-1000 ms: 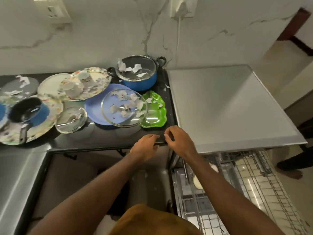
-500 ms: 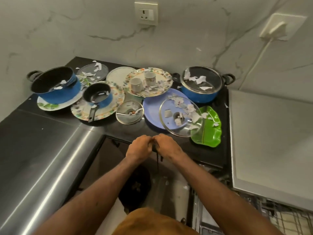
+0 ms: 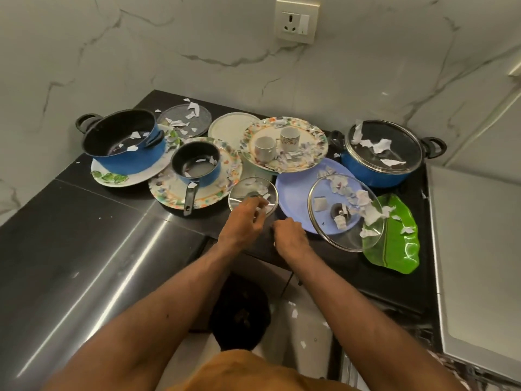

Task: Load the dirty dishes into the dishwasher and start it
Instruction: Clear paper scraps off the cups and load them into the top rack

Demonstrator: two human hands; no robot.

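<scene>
Head view puts the small glass lid [image 3: 248, 187] flat on the black table [image 3: 98, 204], just ahead of the hands and slightly left of centre. It is wedged between the floral plate carrying the blue saucepan [image 3: 196, 165] and the purple plate [image 3: 293, 193], with paper scraps on it. The lid is round, so no long axis matters; its knob sits at the centre, right at the fingertips of the left hand [image 3: 244, 221]. That hand is the nearer one, with bent fingers lying over the lid's near half; whether they have pinched the knob I cannot tell. The right hand [image 3: 290, 235] sits curled at the table edge, just beside the purple plate, apart from the lid; whether it holds anything is unclear. A larger glass lid [image 3: 344, 213] leans across the purple plate and the green leaf dish [image 3: 394, 244] to the right.
</scene>
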